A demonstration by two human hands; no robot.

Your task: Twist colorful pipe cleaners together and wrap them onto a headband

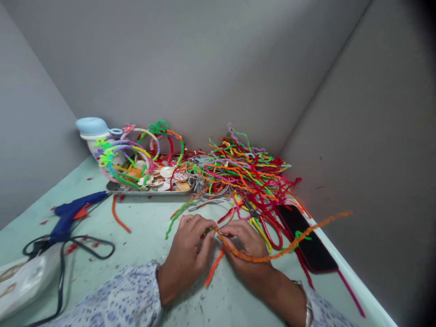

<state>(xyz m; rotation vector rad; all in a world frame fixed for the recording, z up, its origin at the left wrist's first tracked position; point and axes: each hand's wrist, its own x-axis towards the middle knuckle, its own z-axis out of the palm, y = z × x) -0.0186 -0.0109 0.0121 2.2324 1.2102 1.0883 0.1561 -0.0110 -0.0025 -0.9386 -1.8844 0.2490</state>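
My left hand is closed in a pinch at the end of a long orange pipe cleaner. From there the pipe cleaner sweeps across my right hand and off to the right. My right fingers are also pinched together, close to the left fingertips. A thin metal headband shows partly at the right fingertips; most of it is hidden. A bit of green peeks out by the left fingers. Below, between the hands, lies a short orange pipe cleaner piece.
A heap of coloured pipe cleaners lies behind, with red-handled scissors and a phone on the right. Decorated headbands stand around a tray of shells beside a bottle. A blue glue gun with its cord lies left.
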